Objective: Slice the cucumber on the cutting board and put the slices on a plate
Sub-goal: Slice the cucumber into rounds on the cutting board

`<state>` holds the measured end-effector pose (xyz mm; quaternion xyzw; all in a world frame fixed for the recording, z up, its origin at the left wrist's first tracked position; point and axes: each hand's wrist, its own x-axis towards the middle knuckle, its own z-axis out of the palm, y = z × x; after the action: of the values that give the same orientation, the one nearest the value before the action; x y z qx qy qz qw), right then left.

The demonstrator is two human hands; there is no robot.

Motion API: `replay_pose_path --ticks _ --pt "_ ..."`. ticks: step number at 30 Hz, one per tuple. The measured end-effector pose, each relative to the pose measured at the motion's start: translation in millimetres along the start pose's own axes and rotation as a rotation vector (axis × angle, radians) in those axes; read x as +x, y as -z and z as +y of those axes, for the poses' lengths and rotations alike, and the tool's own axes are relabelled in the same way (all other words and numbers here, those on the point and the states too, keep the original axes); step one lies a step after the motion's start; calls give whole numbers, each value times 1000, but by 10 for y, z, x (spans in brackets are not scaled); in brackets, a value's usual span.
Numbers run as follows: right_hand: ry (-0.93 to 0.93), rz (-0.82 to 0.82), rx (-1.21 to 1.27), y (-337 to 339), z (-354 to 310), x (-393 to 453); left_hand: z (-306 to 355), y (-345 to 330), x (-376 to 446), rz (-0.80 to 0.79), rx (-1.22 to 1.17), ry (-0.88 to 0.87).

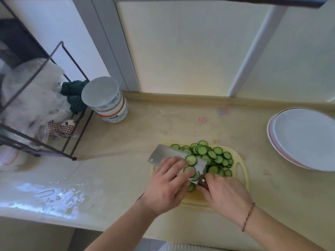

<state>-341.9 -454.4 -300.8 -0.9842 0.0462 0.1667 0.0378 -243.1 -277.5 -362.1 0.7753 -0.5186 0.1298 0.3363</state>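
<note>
Several thin green cucumber slices [213, 156] lie piled on the pale yellow cutting board [242, 169] at centre right. A cleaver [163, 153] lies nearly flat over the board's left side, with a few slices on its blade. My right hand [224, 194] grips the cleaver's dark handle at the board's near edge. My left hand [166, 185] rests on the blade, fingers spread and touching the slices on it. White plates [306, 138] are stacked at the right edge of the counter, apart from the board.
A stack of bowls [107, 102] stands at the back left, next to a black wire rack [54, 124] holding plastic bags and a dark green cloth. Water is pooled on the counter at the left front. A wall runs along the back.
</note>
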Motion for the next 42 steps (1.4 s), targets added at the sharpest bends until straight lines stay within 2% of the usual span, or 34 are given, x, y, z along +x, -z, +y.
replay_pose_path --ticks 2,4,11,18,23,32,34,36,39,42 --pt "3 0 -9 -21 12 23 -31 -173 203 -140 -15 -75" --pt "4 14 -3 -20 23 20 -114 -327 278 -211 -24 -85" --pt "23 74 30 -56 68 -30 -338 -392 230 -273 -193 -138" --pt "30 61 13 -102 111 -60 -386 -377 300 -339 -260 -148" --pt "18 63 -12 -15 209 -162 -526 -331 360 -337 -211 -105" --pt "-61 104 -53 -78 689 -674 -857 -353 336 -304 -70 92" --pt "-131 -5 61 -37 745 -786 -863 -369 318 -283 -85 127" --pt "-200 57 118 -93 799 -905 -834 -340 317 -239 -121 201" --pt "-325 -97 534 -22 823 -904 -711 -196 260 -100 -96 406" --pt "-301 -102 833 8 647 -782 -416 -6 -8 12 48 502"
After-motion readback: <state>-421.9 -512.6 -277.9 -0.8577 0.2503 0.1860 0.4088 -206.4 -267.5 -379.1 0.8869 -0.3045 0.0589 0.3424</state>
